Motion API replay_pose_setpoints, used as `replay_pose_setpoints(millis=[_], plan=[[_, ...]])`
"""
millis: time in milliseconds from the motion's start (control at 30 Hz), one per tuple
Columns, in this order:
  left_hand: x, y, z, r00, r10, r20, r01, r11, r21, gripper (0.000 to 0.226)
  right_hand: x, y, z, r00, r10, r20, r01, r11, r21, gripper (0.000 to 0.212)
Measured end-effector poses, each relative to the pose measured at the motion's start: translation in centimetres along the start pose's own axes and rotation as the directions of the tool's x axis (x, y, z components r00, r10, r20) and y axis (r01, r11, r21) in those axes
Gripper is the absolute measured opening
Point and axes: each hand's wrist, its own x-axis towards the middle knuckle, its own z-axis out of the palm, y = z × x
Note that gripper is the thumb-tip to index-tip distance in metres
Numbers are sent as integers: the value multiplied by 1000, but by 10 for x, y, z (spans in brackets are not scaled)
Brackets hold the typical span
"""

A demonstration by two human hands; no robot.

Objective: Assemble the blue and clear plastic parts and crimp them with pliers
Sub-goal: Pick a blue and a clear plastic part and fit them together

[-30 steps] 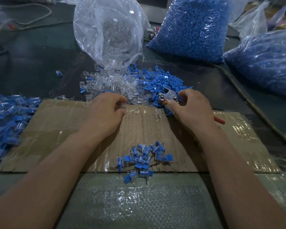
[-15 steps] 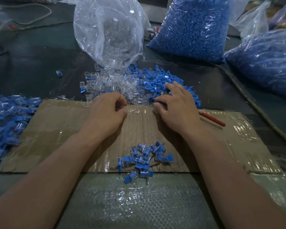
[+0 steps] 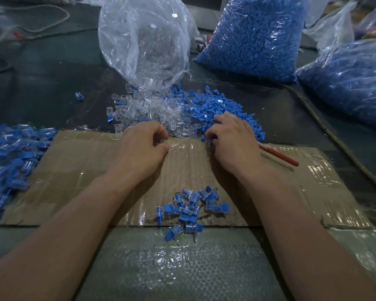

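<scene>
Left hand (image 3: 141,148) pinches clear part (image 3: 163,141) — right (image 3: 232,144), pliers (image 3: 278,157) dropped, grips blue part (image 3: 209,140).

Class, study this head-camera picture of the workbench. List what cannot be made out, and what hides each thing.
1. Pliers: head view, only a red handle shows; the right hand covers the rest.
2. Left hand: head view, its curled fingers hide whatever it may hold.
3. Right hand's fingertips: buried among the blue parts.
4. Blue pile at left: cut off by the frame edge.
</scene>
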Motion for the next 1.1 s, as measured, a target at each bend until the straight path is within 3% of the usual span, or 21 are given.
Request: replay_pose_setpoints(millis=[300,467,633,867,1100], plan=[[1,0,3,999,7,-46,-9,999,-34,9,-5,2,-3,995,-75,65,72,996,46,32],[-1,3,1,999,-18,-47,6,966,-259,14,-6,-1,0,994,-88,65,87,996,25,30],[-3,10,-4,983,-149,103,180,738,-651,15,-5,-3,3,993,-99,60,99,995,5,33],[-2,9,-6,938,-165,306,347,421,-838,17,-6,-5,0,993,-119,-9,119,991,58,21],[3,4,-5,931,-160,329,366,376,-852,15,-5,-4,-4,992,-125,-27,125,992,14,25]])
